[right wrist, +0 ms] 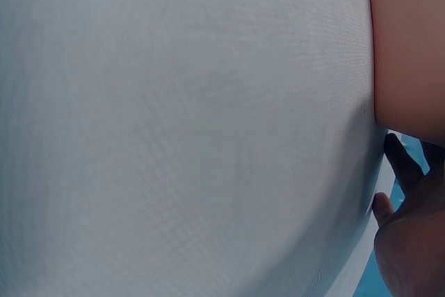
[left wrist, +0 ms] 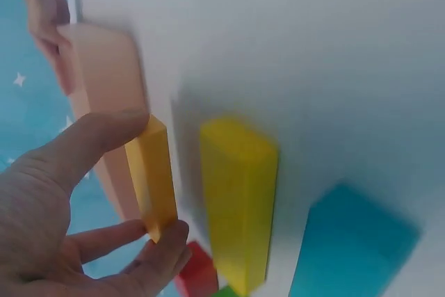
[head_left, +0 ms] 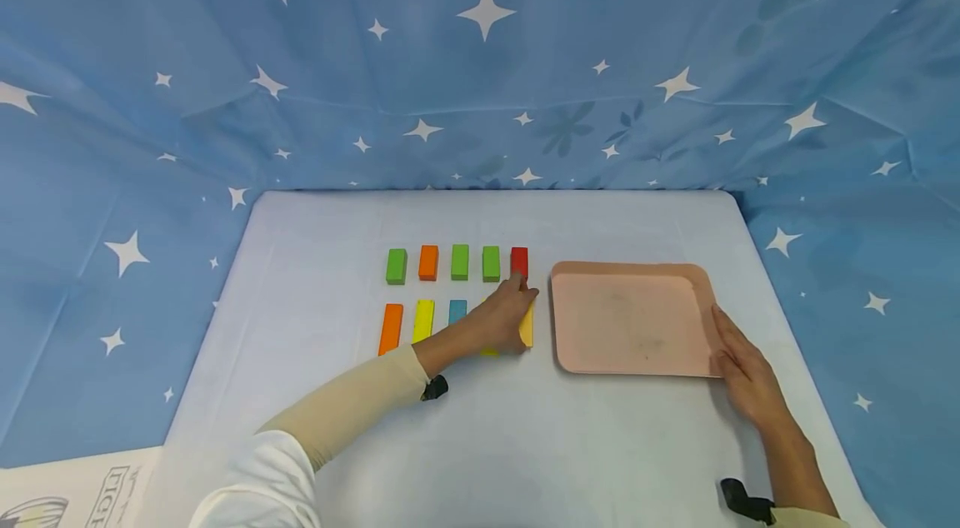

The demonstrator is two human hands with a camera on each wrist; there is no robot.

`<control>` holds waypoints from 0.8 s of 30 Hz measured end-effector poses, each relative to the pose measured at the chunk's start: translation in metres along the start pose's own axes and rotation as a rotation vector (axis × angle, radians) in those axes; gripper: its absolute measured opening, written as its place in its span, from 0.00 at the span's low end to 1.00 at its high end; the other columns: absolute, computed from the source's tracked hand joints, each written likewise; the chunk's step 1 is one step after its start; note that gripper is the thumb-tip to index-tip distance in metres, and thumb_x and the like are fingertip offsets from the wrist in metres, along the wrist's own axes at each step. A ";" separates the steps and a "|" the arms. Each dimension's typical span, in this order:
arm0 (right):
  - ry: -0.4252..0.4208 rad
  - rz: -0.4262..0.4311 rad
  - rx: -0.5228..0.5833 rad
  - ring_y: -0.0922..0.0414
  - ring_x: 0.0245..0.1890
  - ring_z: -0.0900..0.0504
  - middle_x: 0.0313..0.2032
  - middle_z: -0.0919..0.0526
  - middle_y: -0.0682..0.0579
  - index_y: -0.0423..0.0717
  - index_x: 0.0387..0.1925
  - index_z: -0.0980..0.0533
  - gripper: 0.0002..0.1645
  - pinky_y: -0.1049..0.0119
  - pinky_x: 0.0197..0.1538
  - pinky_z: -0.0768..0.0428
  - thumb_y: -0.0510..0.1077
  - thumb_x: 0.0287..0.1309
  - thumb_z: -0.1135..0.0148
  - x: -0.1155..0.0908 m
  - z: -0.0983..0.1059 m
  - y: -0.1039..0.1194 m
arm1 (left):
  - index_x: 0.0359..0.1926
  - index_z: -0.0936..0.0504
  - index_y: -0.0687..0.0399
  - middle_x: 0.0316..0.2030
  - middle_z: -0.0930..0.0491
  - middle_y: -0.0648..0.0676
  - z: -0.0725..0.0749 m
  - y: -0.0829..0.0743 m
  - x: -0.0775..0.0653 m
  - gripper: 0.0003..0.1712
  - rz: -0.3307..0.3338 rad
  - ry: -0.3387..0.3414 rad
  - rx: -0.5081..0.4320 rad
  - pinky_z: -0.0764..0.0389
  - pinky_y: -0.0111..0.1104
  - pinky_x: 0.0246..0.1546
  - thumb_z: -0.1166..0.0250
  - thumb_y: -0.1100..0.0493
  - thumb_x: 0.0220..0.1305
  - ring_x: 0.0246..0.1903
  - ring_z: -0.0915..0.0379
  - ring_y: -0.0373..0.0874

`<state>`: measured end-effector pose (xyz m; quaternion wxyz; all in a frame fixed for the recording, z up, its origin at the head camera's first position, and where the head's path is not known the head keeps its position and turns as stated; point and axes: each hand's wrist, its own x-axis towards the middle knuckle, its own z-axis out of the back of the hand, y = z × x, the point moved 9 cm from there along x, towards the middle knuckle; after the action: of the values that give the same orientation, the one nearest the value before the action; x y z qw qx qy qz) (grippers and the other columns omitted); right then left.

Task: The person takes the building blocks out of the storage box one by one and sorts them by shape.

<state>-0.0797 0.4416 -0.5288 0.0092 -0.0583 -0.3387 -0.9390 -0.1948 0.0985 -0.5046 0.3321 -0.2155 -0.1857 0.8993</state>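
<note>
My left hand [head_left: 501,318] pinches a yellow-orange block [left wrist: 154,179] upright between thumb and fingertips, at the right end of the near row of blocks. Beside it in the left wrist view stand a bright yellow block [left wrist: 240,206] and a blue block [left wrist: 354,248]. A red block [head_left: 519,261] sits just beyond the left hand. To the right lies a shallow pink tray [head_left: 622,320] with nothing in it. My right hand [head_left: 752,378] holds the tray's right edge near its front corner, thumb at the rim.
The far row also has green blocks [head_left: 397,266] and an orange block [head_left: 428,262]. In the near row, another orange block [head_left: 391,329] and a yellow block [head_left: 423,321] stand at the left. A blue star-patterned cloth [head_left: 420,53] hangs behind the white table [head_left: 600,453].
</note>
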 end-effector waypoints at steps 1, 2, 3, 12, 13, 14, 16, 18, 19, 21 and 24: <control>0.001 -0.003 0.000 0.81 0.77 0.59 0.82 0.47 0.45 0.52 0.83 0.49 0.38 0.86 0.72 0.63 0.33 0.78 0.57 0.000 0.000 0.000 | 0.74 0.30 0.63 0.66 0.32 0.62 -0.004 0.000 -0.001 0.54 0.009 0.004 -0.003 0.20 0.29 0.56 0.16 0.56 0.47 0.57 0.31 0.47; 0.002 -0.005 -0.002 0.81 0.77 0.59 0.82 0.47 0.45 0.53 0.83 0.49 0.38 0.85 0.72 0.63 0.33 0.78 0.58 0.000 0.000 -0.001 | 0.73 0.30 0.64 0.66 0.32 0.62 -0.008 -0.001 -0.001 0.54 0.017 0.007 -0.005 0.19 0.29 0.56 0.16 0.57 0.47 0.58 0.31 0.47; 0.002 -0.007 -0.002 0.81 0.77 0.59 0.82 0.47 0.45 0.53 0.83 0.49 0.38 0.85 0.72 0.63 0.33 0.78 0.58 0.000 -0.001 -0.001 | 0.73 0.30 0.64 0.66 0.32 0.62 -0.010 -0.001 -0.001 0.53 0.022 0.007 0.000 0.19 0.29 0.56 0.16 0.57 0.47 0.58 0.31 0.48; 0.013 -0.027 -0.003 0.71 0.81 0.58 0.82 0.47 0.44 0.54 0.83 0.49 0.38 0.84 0.74 0.64 0.34 0.78 0.58 -0.004 -0.002 -0.003 | 0.73 0.29 0.62 0.64 0.31 0.60 -0.022 -0.003 -0.006 0.51 0.049 0.012 0.059 0.19 0.28 0.53 0.17 0.56 0.49 0.55 0.30 0.46; 0.015 -0.032 -0.004 0.69 0.82 0.57 0.82 0.47 0.44 0.55 0.83 0.50 0.38 0.84 0.74 0.64 0.34 0.78 0.58 -0.004 -0.002 -0.003 | 0.73 0.29 0.61 0.64 0.31 0.60 -0.022 -0.004 -0.006 0.51 0.049 0.012 0.064 0.19 0.28 0.53 0.17 0.55 0.49 0.55 0.30 0.46; 0.017 -0.037 -0.003 0.66 0.83 0.57 0.82 0.48 0.44 0.55 0.83 0.50 0.38 0.84 0.74 0.64 0.35 0.78 0.58 -0.004 -0.002 -0.003 | 0.73 0.29 0.61 0.63 0.31 0.60 -0.022 -0.004 -0.006 0.51 0.048 0.013 0.070 0.19 0.28 0.53 0.17 0.55 0.50 0.54 0.30 0.46; 0.021 -0.045 0.002 0.60 0.83 0.56 0.82 0.48 0.45 0.56 0.83 0.50 0.38 0.83 0.74 0.64 0.35 0.79 0.58 -0.004 -0.002 -0.004 | 0.73 0.29 0.60 0.64 0.31 0.59 -0.023 -0.004 -0.007 0.51 0.052 0.014 0.079 0.19 0.28 0.54 0.17 0.54 0.50 0.54 0.30 0.46; 0.024 -0.051 0.008 0.56 0.84 0.56 0.82 0.48 0.44 0.57 0.84 0.51 0.38 0.82 0.76 0.65 0.36 0.79 0.59 -0.004 -0.003 -0.004 | 0.74 0.30 0.59 0.65 0.32 0.59 -0.023 -0.003 -0.007 0.51 0.057 0.016 0.087 0.20 0.30 0.57 0.18 0.54 0.51 0.56 0.30 0.46; 0.025 -0.053 0.009 0.55 0.84 0.56 0.82 0.48 0.44 0.57 0.84 0.51 0.38 0.82 0.75 0.65 0.36 0.79 0.59 -0.004 -0.003 -0.004 | 0.75 0.31 0.59 0.66 0.32 0.59 -0.023 -0.003 -0.006 0.52 0.059 0.018 0.093 0.20 0.31 0.59 0.18 0.53 0.51 0.56 0.30 0.46; 0.025 -0.054 0.011 0.55 0.84 0.56 0.82 0.48 0.43 0.57 0.84 0.51 0.38 0.81 0.76 0.65 0.36 0.79 0.59 -0.004 -0.003 -0.004 | 0.76 0.32 0.57 0.68 0.33 0.60 -0.024 -0.003 -0.007 0.53 0.062 0.023 0.098 0.22 0.33 0.62 0.18 0.53 0.52 0.59 0.31 0.47; 0.019 -0.051 0.014 0.57 0.84 0.57 0.82 0.48 0.42 0.57 0.84 0.51 0.38 0.82 0.76 0.65 0.36 0.79 0.59 -0.004 -0.003 -0.005 | 0.78 0.35 0.53 0.70 0.34 0.59 -0.024 -0.003 -0.008 0.55 0.057 0.024 0.115 0.23 0.35 0.63 0.18 0.51 0.53 0.61 0.32 0.48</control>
<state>-0.0763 0.4434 -0.5343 -0.0113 -0.0405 -0.3466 -0.9371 -0.1756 0.0996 -0.5208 0.3205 -0.2123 -0.1235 0.9149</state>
